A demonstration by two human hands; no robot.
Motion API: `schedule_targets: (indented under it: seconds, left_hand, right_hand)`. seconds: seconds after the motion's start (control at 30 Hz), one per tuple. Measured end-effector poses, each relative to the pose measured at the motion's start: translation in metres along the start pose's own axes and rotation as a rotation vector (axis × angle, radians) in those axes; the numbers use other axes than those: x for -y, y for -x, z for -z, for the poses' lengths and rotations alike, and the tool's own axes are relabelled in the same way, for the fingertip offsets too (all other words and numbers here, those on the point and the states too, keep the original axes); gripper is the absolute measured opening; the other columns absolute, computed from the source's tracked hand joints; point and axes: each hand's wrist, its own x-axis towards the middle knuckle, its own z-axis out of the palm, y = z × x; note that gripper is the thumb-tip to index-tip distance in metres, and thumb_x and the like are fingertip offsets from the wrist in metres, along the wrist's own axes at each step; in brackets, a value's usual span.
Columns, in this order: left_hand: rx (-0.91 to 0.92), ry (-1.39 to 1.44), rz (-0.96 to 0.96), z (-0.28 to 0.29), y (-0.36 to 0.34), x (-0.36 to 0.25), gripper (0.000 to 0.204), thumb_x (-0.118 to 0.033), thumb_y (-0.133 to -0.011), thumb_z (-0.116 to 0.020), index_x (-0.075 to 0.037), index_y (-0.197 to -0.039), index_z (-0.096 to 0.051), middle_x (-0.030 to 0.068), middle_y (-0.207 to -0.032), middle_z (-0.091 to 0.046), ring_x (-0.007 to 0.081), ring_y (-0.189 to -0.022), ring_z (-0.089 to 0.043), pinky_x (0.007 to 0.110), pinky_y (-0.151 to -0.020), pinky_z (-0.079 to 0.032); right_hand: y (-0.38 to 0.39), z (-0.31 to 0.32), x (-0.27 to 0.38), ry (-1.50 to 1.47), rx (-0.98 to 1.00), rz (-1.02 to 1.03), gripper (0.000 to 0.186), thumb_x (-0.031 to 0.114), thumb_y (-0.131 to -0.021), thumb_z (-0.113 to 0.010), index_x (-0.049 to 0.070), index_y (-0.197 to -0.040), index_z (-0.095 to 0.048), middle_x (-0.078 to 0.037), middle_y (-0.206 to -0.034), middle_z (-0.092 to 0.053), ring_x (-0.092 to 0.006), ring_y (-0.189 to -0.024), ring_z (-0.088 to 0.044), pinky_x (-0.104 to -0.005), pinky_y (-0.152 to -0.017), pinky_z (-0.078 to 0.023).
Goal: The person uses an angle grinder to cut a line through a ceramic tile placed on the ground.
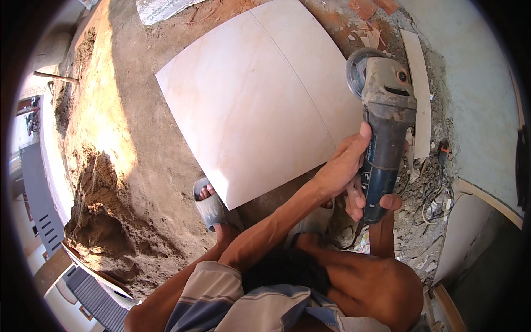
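An angle grinder point(385, 133) with a dark blue body and a dusty metal head is gripped in both my hands, at the right edge of a large tile. My left hand point(345, 160) wraps its body from the left side, thumb pointing up along it. Around the rear end of the body closes my right hand point(387, 205), mostly hidden behind the tool. The round cutting disc point(360, 72) shows at the head's left, over or beside the tile's edge; contact cannot be made out. The pale marbled tile point(249, 110) lies on the ground with a thin straight line across it.
A narrow tile strip point(416, 94) and broken pieces point(373, 36) lie right of the tile. Further right are a coiled cable with a plug point(440, 205) and a pale wall point(470, 83). A sand heap point(102, 205) is at left, a white sack point(163, 8) at the top.
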Motion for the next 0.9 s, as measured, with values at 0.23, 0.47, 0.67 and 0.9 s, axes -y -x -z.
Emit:
schedule_targets:
  seconds: [0.23,0.47,0.67,0.9]
  left_hand:
    - [-0.134,-0.083,0.02,0.013,0.023,-0.018,0.091,-0.083,-0.11,-0.048,0.003,-0.129,-0.07,0.0039,-0.091,-0.058,0.008,-0.074,-0.056,0.023,-0.056,-0.049]
    - [-0.354,-0.058,-0.038,0.03,0.044,-0.044,0.1,-0.091,-0.104,-0.051,0.005,-0.115,-0.074,0.0063,-0.092,-0.061,0.0121,-0.075,-0.055,0.026,-0.064,-0.05]
    - [-0.48,-0.064,0.029,0.043,0.052,-0.059,0.115,-0.102,-0.099,-0.035,0.004,-0.119,-0.075,0.012,-0.102,-0.071,0.0149,-0.079,-0.062,0.028,-0.066,-0.054]
    - [-0.602,-0.055,-0.162,0.08,0.033,-0.086,0.115,-0.092,-0.108,-0.019,0.006,-0.138,-0.071,0.0216,-0.117,-0.082,0.0255,-0.113,-0.074,0.04,-0.108,-0.055]
  right_hand:
    - [-0.032,0.002,-0.011,-0.076,0.248,-0.091,0.088,0.014,-0.088,-0.082,-0.002,-0.156,-0.028,-0.022,-0.108,-0.07,-0.0381,-0.092,-0.078,-0.0492,-0.078,-0.07]
    - [-0.06,-0.012,-0.04,-0.227,0.262,-0.216,0.086,0.009,-0.088,-0.083,0.004,-0.154,-0.028,-0.02,-0.111,-0.07,-0.0369,-0.092,-0.079,-0.0485,-0.08,-0.069]
    - [-0.074,-0.031,-0.054,-0.038,0.14,-0.276,0.085,0.015,-0.091,-0.082,0.006,-0.155,-0.026,-0.018,-0.108,-0.07,-0.0358,-0.085,-0.077,-0.0449,-0.074,-0.066]
    - [-0.129,-0.066,-0.036,0.664,-0.272,-0.326,0.068,0.014,-0.085,-0.085,-0.001,-0.141,-0.05,-0.015,-0.093,-0.073,-0.0264,-0.072,-0.075,-0.0398,-0.066,-0.064]
